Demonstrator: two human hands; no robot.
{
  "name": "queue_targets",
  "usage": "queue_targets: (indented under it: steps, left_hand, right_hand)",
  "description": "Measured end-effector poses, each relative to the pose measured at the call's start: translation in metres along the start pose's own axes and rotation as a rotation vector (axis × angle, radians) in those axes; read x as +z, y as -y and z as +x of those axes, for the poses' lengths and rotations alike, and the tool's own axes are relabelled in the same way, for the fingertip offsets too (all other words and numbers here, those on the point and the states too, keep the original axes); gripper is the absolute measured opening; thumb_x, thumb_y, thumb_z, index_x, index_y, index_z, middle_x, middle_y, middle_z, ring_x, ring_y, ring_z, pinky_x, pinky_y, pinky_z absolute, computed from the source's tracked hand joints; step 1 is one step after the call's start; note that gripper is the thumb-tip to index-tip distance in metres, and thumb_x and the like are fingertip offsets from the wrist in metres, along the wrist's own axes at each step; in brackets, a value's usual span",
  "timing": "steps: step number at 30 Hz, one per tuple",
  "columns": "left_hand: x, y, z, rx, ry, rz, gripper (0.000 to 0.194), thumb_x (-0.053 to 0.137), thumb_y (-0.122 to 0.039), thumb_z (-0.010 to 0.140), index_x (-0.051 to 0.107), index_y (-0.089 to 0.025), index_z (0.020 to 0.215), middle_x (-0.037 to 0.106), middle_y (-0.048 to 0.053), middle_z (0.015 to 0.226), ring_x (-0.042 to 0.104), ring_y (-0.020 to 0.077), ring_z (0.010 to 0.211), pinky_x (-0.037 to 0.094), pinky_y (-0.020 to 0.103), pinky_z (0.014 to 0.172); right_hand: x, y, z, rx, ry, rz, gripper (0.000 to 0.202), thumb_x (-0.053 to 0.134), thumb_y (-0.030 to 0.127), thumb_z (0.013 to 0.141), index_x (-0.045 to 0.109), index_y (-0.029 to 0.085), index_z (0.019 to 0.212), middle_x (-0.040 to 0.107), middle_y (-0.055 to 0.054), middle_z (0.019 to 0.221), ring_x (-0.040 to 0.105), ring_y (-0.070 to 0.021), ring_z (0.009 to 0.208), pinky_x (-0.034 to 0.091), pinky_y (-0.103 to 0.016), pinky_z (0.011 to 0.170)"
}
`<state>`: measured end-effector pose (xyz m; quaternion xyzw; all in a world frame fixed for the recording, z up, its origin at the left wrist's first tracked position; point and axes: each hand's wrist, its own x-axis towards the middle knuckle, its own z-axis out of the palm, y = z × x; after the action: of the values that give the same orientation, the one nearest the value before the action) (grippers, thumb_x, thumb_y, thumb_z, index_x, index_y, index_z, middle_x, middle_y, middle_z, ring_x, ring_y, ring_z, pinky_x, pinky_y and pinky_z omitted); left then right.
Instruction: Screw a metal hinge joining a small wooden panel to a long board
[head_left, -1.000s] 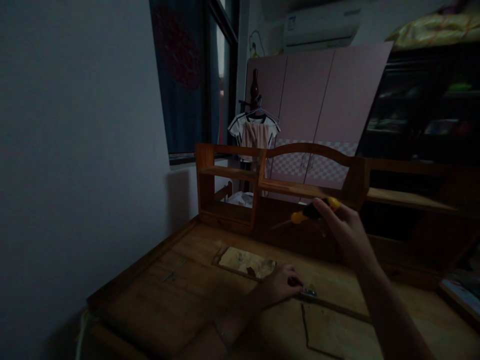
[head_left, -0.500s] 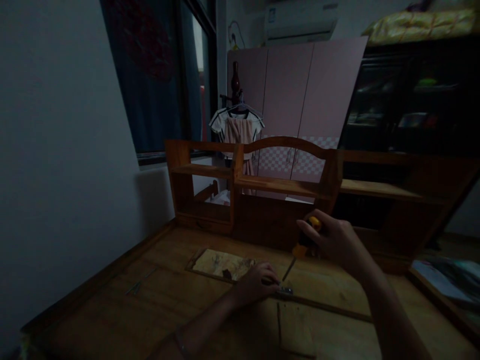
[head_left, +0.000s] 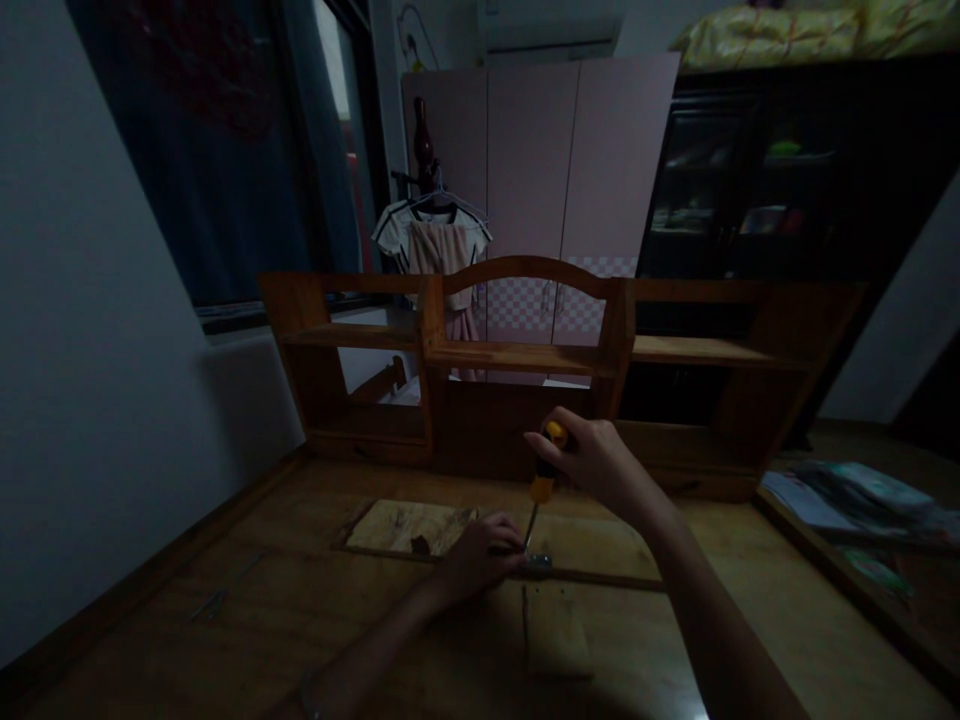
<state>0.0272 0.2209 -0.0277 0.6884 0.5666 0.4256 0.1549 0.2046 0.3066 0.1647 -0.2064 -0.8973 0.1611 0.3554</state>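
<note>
Now screwdriver (head_left: 542,484) lower, more upright

"What colours are on the screwdriver (head_left: 543,480)?"
"Yellow and black on the handle; the metal piece (head_left: 537,563) below it is grey."
"And the counter (head_left: 645,650)?"
"Yellowish brown. The shelf unit (head_left: 517,356) along its far edge is redder."
"Any patterns?"
"Dark blotches on the pale board (head_left: 394,528), pale checks across the pink wardrobe (head_left: 532,160), black stripes on the white shirt (head_left: 395,232)."
</note>
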Motion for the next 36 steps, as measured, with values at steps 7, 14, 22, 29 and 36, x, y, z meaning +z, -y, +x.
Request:
queue_targets:
  steps: [7, 14, 22, 29, 36]
  left_hand:
    - [-0.001, -0.002, -0.001, -0.011, 0.017, -0.04, 0.009, 0.073, -0.027, 0.082, 0.075, -0.018, 0.084, 0.069, 0.004, 0.094, 0.065, 0.0159, 0.088, 0.05, 0.025, 0.077]
    - [-0.001, -0.002, -0.001, 0.034, 0.001, -0.014, 0.004, 0.072, -0.022, 0.082, 0.075, -0.019, 0.083, 0.069, 0.003, 0.093, 0.065, 0.0155, 0.088, 0.049, 0.025, 0.078]
    - [-0.002, -0.003, -0.002, 0.101, -0.004, 0.019, 0.005, 0.069, -0.02, 0.083, 0.074, -0.019, 0.085, 0.069, 0.004, 0.092, 0.064, 0.0161, 0.087, 0.049, 0.027, 0.079]
    - [0.001, -0.005, -0.004, 0.126, -0.059, 0.089, 0.006, 0.069, -0.024, 0.084, 0.073, -0.02, 0.083, 0.068, 0.004, 0.09, 0.063, 0.0176, 0.089, 0.047, 0.03, 0.084]
    - [0.003, -0.006, -0.005, 0.081, -0.087, 0.109, 0.003, 0.071, -0.022, 0.082, 0.072, -0.02, 0.082, 0.069, 0.003, 0.089, 0.063, 0.0172, 0.088, 0.046, 0.029, 0.081]
  right_hand:
    - [0.0, -0.002, 0.0, -0.002, 0.014, 0.023, 0.035, 0.056, 0.052, 0.092, 0.047, 0.021, 0.077, 0.044, 0.008, 0.053, 0.041, -0.0055, 0.043, 0.025, -0.019, 0.043]
    - [-0.002, 0.003, -0.001, -0.017, 0.03, 0.004, 0.038, 0.055, 0.055, 0.092, 0.047, 0.021, 0.077, 0.046, 0.007, 0.053, 0.043, -0.0062, 0.044, 0.026, -0.019, 0.044]
    - [-0.011, 0.011, -0.007, 0.01, 0.16, 0.039, 0.032, 0.053, 0.052, 0.094, 0.055, 0.02, 0.087, 0.055, 0.005, 0.058, 0.05, -0.0085, 0.047, 0.031, -0.02, 0.046]
    - [-0.017, 0.019, -0.014, -0.082, 0.213, 0.013, 0.03, 0.052, 0.05, 0.095, 0.058, 0.021, 0.102, 0.065, 0.001, 0.077, 0.056, -0.0118, 0.064, 0.039, -0.024, 0.06]
    - [-0.016, 0.023, -0.013, -0.182, 0.188, 0.012, 0.027, 0.053, 0.033, 0.094, 0.06, 0.023, 0.118, 0.067, -0.004, 0.103, 0.059, -0.0137, 0.08, 0.045, -0.027, 0.075]
